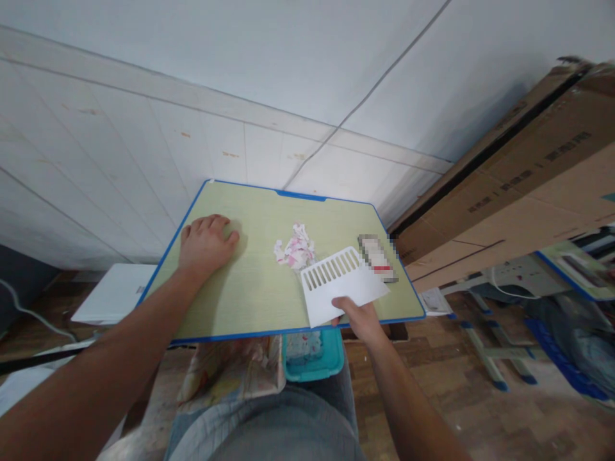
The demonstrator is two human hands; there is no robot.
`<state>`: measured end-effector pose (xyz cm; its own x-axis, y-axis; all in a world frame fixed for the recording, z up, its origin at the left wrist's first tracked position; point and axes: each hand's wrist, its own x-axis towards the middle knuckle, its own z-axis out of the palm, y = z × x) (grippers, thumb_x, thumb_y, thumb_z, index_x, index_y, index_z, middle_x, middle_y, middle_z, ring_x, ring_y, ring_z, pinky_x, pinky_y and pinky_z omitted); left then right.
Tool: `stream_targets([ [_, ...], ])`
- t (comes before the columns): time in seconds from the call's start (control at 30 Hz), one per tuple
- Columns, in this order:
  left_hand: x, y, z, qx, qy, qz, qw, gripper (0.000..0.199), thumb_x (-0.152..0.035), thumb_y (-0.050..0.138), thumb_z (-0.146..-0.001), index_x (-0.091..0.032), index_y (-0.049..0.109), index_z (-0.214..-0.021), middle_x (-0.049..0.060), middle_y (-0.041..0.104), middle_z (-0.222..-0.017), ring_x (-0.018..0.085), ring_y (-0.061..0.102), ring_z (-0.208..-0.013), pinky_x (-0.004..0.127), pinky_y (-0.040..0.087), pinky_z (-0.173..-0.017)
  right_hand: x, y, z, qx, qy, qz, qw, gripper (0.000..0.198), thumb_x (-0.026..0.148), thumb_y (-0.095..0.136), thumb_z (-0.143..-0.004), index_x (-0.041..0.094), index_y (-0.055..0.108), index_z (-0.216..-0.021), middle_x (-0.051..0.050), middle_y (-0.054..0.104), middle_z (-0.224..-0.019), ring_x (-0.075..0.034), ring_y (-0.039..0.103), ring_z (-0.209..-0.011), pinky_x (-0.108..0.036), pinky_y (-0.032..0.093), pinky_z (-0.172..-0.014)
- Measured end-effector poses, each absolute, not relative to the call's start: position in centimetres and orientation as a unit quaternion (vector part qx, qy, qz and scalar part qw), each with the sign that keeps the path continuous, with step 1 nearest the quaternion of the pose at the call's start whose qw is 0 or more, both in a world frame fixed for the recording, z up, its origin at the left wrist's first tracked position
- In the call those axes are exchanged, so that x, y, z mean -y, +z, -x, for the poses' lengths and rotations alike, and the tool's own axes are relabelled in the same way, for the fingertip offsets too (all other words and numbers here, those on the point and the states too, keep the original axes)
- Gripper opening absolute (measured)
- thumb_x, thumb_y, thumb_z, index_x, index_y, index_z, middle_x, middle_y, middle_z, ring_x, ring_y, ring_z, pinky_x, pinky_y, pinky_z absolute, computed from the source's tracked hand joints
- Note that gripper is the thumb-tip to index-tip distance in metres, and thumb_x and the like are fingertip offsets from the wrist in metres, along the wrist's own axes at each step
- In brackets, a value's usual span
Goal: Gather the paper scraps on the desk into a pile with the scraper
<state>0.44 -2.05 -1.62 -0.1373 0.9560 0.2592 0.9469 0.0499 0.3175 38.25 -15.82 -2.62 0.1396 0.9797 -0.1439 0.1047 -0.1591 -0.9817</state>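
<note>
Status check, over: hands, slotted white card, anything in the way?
Left hand palm-down on desktop, apparently empty. Right hand gripping slotted white card. Torn paper scraps by card's slotted edge; pixelated item close beside card.

Your right hand held a slotted card, paper scraps beside it — your left hand outspread over the tabletop

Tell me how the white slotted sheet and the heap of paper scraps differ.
The white slotted sheet is one flat piece with a row of slots; the paper scraps are crumpled, ragged bits.
The sheet is plain white, while the scraps carry pink patches.
The right hand grips the sheet; no hand touches the scraps.
Both show white, and both are at the desk.
</note>
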Motion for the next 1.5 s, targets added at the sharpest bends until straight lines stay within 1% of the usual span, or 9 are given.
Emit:
stream_targets([
  [0.17, 2.0, -1.6, -0.5, -0.727, 0.208, -0.654, 0.005, 0.055, -0.049, 0.050, -0.113, -0.021, 0.076, -0.152, 0.021, 0.076, -0.171, 0.046, 0.064, -0.162, 0.064, 0.045, -0.137, 13.4, -1.8, -38.4, 0.431, 0.394, 0.619, 0.525, 0.033, 0.061, 0.080, -0.088, 0.032, 0.069, -0.079, -0.004, 0.075, -0.063, -0.030, 0.073, -0.060, -0.046, 0.067, -0.068],
  [0.4, 2.1, -1.3, -0.6, -0.726, 0.204, -0.657, 0.012, 0.056, -0.049, 0.050, -0.113, -0.020, 0.076, -0.153, 0.023, 0.075, -0.170, 0.047, 0.063, -0.162, 0.065, 0.044, -0.137, 10.5, -2.1, -37.4, 0.444, 0.341, 0.629, 0.540, 0.039, 0.069, 0.083, -0.091, 0.032, 0.071, -0.091, -0.005, 0.082, -0.073, -0.032, 0.078, -0.069, -0.050, 0.070, -0.082],
  [0.67, 2.0, -1.5, -0.5, -0.726, 0.212, -0.654, 0.015, 0.055, -0.049, 0.052, -0.112, -0.023, 0.077, -0.153, 0.022, 0.075, -0.171, 0.047, 0.063, -0.164, 0.066, 0.045, -0.137, 10.6, -2.3, -36.6, 0.474, 0.347, 0.623, 0.516, 0.042, 0.073, 0.084, -0.088, 0.034, 0.070, -0.080, -0.007, 0.079, -0.069, -0.032, 0.074, -0.064, -0.051, 0.071, -0.076],
  [0.8, 1.9, -1.6, -0.5, -0.727, 0.209, -0.654, 0.018, 0.056, -0.049, 0.051, -0.113, -0.022, 0.077, -0.154, 0.022, 0.074, -0.173, 0.047, 0.062, -0.165, 0.065, 0.044, -0.138, 10.7, -2.4, -36.5, 0.474, 0.345, 0.621, 0.520, 0.045, 0.077, 0.081, -0.090, 0.033, 0.069, -0.087, -0.007, 0.081, -0.073, -0.032, 0.074, -0.066, -0.050, 0.068, -0.074],
  [1.03, 2.0, -1.3, -0.7, -0.727, 0.209, -0.654, 0.017, 0.056, -0.048, 0.052, -0.113, -0.020, 0.077, -0.155, 0.023, 0.075, -0.171, 0.047, 0.063, -0.164, 0.065, 0.044, -0.139, 10.6, -3.1, -36.2, 0.478, 0.331, 0.625, 0.521, 0.053, 0.083, 0.079, -0.093, 0.033, 0.069, -0.081, -0.005, 0.078, -0.070, -0.031, 0.074, -0.068, -0.049, 0.068, -0.087],
  [1.2, 2.0, -1.3, -0.7, -0.729, 0.209, -0.651, 0.021, 0.056, -0.048, 0.054, -0.113, -0.020, 0.077, -0.156, 0.023, 0.074, -0.172, 0.047, 0.062, -0.166, 0.064, 0.044, -0.139, 10.6, -3.2, -36.3, 0.480, 0.348, 0.618, 0.516, 0.047, 0.077, 0.081, -0.091, 0.032, 0.072, -0.081, -0.007, 0.080, -0.072, -0.030, 0.072, -0.065, -0.048, 0.069, -0.075],
  [1.33, 1.9, -1.2, -0.7, -0.727, 0.204, -0.656, 0.016, 0.058, -0.049, 0.052, -0.113, -0.018, 0.077, -0.155, 0.025, 0.074, -0.170, 0.048, 0.063, -0.164, 0.065, 0.046, -0.137, 10.3, -3.0, -36.5, 0.477, 0.359, 0.607, 0.525, 0.045, 0.075, 0.080, -0.090, 0.032, 0.070, -0.083, -0.006, 0.080, -0.071, -0.029, 0.071, -0.063, -0.047, 0.069, -0.073],
  [1.43, 2.0, -1.2, -0.6, -0.723, 0.208, -0.659, 0.010, 0.056, -0.049, 0.051, -0.113, -0.022, 0.078, -0.153, 0.024, 0.076, -0.168, 0.048, 0.064, -0.162, 0.067, 0.047, -0.136, 10.2, -2.9, -36.4, 0.470, 0.365, 0.602, 0.532, 0.048, 0.079, 0.081, -0.088, 0.033, 0.070, -0.087, -0.006, 0.081, -0.073, -0.030, 0.072, -0.063, -0.047, 0.068, -0.071],
  [1.5, 2.0, -1.2, -0.5, -0.717, 0.215, -0.663, 0.005, 0.054, -0.048, 0.052, -0.112, -0.024, 0.079, -0.152, 0.024, 0.078, -0.166, 0.049, 0.065, -0.161, 0.069, 0.048, -0.133, 10.2, -2.8, -36.3, 0.471, 0.373, 0.598, 0.530, 0.049, 0.080, 0.084, -0.085, 0.033, 0.069, -0.083, -0.006, 0.079, -0.071, -0.030, 0.072, -0.064, -0.047, 0.068, -0.070],
])
